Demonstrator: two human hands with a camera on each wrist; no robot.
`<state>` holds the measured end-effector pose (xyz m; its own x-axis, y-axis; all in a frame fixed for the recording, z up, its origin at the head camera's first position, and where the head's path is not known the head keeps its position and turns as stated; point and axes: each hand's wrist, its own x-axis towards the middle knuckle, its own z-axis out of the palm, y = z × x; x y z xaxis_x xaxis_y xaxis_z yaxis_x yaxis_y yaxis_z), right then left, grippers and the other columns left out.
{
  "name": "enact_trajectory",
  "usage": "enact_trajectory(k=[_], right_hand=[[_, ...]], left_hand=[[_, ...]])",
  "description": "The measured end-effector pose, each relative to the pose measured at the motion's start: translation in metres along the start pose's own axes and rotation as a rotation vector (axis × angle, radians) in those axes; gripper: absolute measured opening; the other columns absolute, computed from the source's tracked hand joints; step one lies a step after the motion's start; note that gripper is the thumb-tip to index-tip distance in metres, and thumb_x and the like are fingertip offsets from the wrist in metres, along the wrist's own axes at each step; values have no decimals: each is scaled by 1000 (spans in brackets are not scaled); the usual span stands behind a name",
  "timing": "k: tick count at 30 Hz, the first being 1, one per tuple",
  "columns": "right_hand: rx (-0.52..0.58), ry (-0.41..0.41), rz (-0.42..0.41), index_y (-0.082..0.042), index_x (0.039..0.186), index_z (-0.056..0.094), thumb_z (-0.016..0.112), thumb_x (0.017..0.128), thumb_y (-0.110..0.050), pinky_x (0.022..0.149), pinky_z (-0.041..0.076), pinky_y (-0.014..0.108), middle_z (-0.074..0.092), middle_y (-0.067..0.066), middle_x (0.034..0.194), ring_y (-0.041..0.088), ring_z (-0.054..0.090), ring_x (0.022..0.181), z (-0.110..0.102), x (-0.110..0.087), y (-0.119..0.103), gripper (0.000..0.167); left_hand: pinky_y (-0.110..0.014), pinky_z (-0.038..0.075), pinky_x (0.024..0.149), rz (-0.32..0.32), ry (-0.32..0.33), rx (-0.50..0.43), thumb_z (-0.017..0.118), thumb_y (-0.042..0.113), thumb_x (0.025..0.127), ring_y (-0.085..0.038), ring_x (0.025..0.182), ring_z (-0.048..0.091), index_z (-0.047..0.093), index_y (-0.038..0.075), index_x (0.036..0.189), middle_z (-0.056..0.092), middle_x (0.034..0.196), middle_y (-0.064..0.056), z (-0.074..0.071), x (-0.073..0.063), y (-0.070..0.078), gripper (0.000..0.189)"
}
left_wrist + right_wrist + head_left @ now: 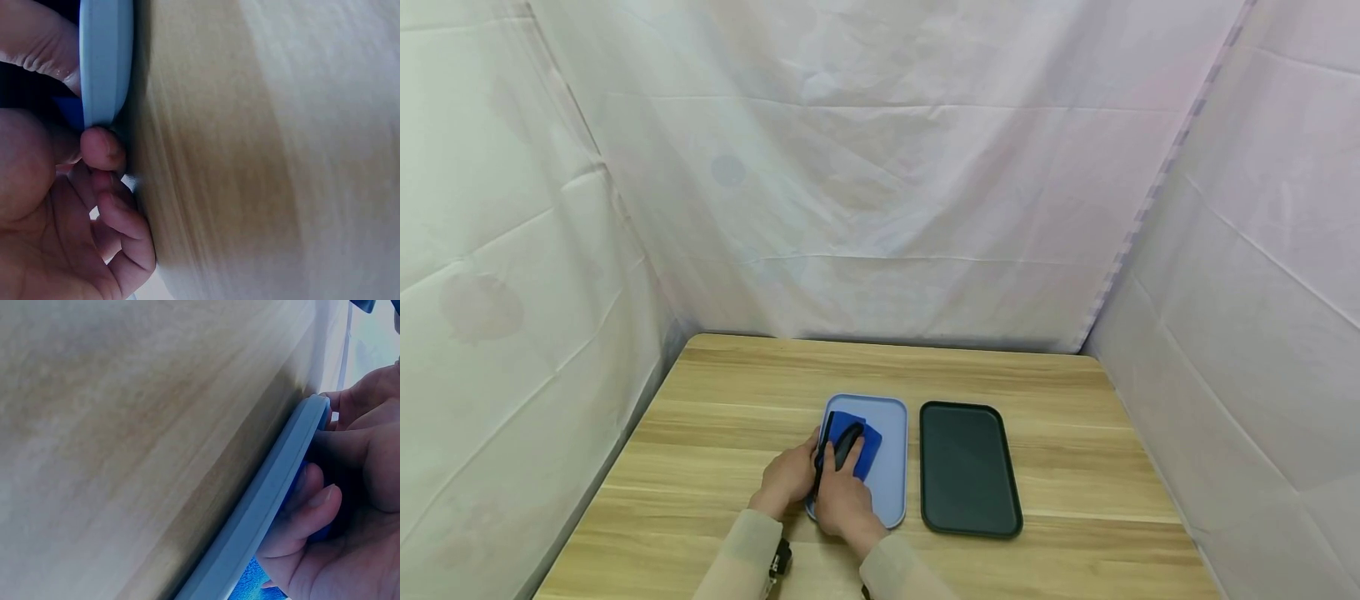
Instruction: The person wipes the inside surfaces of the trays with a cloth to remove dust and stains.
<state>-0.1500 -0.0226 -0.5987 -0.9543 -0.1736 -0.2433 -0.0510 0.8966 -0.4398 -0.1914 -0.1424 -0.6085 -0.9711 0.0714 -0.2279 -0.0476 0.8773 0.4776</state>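
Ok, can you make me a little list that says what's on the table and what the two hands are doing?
Table: wooden table with white cloth walls around it
Trays: light blue tray on the left, dark green tray beside it on the right, apart
On the blue tray: a blue cloth and a dark object I cannot identify
Left hand: at the blue tray's left edge, fingertips touching the rim
Right hand: on the blue tray, fingers on the dark object and cloth
Green tray: nothing shows in it
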Motion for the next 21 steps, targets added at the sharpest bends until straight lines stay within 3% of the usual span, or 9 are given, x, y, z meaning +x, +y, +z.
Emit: enact_trajectory(k=[10,21], right_hand=[[-13,-21,0,-20,166,26,71,96,-17,45,39,36,-1,35,169,23,49,48,-3,-2,1,83],[-144,-48,-59,-28,165,31,74,94,-26,48,41,35,8,31,170,21,51,52,-11,-3,12,83]], left_hand=[[-48,54,71,-6,2,-3,45,26,110,-33,94,71,44,14,159,71,126,-24,-1,0,0,50],[-46,51,68,-31,-9,-3,45,29,110,-29,87,67,42,17,160,71,127,-24,1,3,-1,51]])
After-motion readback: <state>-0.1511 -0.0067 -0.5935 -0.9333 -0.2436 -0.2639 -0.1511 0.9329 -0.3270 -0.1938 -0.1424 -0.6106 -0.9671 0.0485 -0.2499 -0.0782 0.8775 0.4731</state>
